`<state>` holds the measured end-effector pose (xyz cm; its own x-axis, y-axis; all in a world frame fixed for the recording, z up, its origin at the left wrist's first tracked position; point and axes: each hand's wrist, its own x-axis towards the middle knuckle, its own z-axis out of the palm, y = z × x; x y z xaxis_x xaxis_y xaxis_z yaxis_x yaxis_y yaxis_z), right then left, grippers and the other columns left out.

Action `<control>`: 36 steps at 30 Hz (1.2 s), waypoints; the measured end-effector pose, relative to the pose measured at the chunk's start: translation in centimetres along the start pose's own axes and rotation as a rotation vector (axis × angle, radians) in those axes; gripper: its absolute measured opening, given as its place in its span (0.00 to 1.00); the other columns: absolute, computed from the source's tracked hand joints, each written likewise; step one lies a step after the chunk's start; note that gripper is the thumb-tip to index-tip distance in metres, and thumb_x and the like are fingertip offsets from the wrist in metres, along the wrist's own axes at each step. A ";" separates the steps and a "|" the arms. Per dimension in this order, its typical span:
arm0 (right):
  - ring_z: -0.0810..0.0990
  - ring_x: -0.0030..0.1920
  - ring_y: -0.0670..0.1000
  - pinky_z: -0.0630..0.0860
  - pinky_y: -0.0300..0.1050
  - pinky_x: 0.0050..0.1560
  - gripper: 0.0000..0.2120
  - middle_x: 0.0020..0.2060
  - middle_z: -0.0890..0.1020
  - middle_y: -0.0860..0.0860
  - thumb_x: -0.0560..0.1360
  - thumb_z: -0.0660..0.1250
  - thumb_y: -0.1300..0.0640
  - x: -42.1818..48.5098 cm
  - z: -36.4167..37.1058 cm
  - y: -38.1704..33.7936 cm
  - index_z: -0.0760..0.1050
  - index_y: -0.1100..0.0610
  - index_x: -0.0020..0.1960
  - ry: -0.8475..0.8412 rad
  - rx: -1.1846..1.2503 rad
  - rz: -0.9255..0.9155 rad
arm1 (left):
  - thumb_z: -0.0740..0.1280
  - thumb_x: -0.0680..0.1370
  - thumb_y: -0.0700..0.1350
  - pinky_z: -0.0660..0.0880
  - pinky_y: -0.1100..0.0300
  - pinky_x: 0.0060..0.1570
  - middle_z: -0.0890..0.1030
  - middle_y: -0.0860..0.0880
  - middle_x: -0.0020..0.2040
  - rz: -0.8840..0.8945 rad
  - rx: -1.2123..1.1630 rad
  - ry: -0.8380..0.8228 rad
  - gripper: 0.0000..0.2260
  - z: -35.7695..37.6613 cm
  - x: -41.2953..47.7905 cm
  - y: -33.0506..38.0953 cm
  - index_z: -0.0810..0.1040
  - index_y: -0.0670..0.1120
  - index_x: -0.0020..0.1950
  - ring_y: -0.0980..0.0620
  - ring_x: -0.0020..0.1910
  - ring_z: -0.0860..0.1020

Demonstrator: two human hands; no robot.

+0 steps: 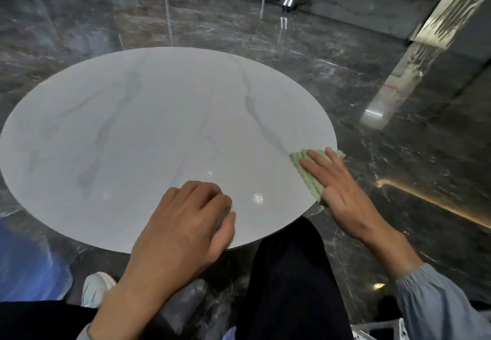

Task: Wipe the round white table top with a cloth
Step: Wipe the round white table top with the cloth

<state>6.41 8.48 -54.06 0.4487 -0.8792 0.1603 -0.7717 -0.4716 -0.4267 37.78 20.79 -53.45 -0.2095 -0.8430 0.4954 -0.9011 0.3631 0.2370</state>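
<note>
- One green ribbed cloth (309,172) lay flat on the round white counter (148,127), right at its rim, pinned under the right hand (342,193).
- That hand's fingers were spread straight and pressed down on the cloth; part of the palm overhung the rim.
- The cloth's long axis ran roughly along those fingers, following the rim away from the person.
- Nearly all of the unwiped top lay to the left of the right hand and beyond it, so I judged the coming stroke would sweep leftward and away.
- The left hand (183,228), well apart from the cloth, rested near the closest rim with fingers curled under, holding nothing visible.
- The right hand was plainly nearer the cloth.
- Counted: one cloth, one counter, two hands.
- Below the hands: dark trousers (289,286), one white shoe (97,289), glossy dark marble floor (398,153).
</note>
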 end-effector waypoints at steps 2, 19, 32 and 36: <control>0.45 0.84 0.46 0.50 0.60 0.82 0.32 0.82 0.59 0.42 0.78 0.46 0.54 -0.7 0.5 -0.9 0.63 0.46 0.82 0.016 -0.018 -0.040 | 0.65 0.80 0.49 0.72 0.47 0.45 0.79 0.51 0.49 -0.002 0.001 0.002 0.07 0.1 0.1 0.0 0.80 0.48 0.49 0.45 0.48 0.77; 0.41 0.83 0.45 0.45 0.53 0.83 0.32 0.83 0.49 0.41 0.79 0.41 0.45 4.5 -1.3 1.0 0.51 0.39 0.83 -0.182 -0.201 0.022 | 0.66 0.81 0.46 0.72 0.50 0.45 0.80 0.52 0.50 0.053 -0.015 0.047 0.06 0.0 -0.1 -0.1 0.82 0.47 0.48 0.46 0.47 0.79; 0.32 0.82 0.49 0.30 0.53 0.79 0.35 0.83 0.39 0.39 0.75 0.36 0.43 6.2 4.8 -14.9 0.39 0.39 0.84 -0.485 -0.324 -0.417 | 0.64 0.72 0.37 0.67 0.46 0.32 0.70 0.46 0.32 0.135 -0.006 0.248 0.08 0.0 -0.9 -0.6 0.74 0.42 0.32 0.42 0.32 0.69; 0.34 0.82 0.44 0.31 0.48 0.79 0.33 0.83 0.42 0.37 0.78 0.40 0.44 6.8 3.7 -13.3 0.42 0.36 0.83 -0.466 -0.290 -0.419 | 0.64 0.71 0.35 0.67 0.45 0.30 0.71 0.46 0.31 0.121 -0.058 0.286 0.09 0.0 -1.1 -0.8 0.72 0.42 0.30 0.43 0.31 0.68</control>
<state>21.38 8.99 -50.62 0.8325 -0.5281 -0.1672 -0.5507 -0.8216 -0.1469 38.74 21.44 -54.20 -0.1911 -0.6493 0.7361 -0.8513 0.4829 0.2050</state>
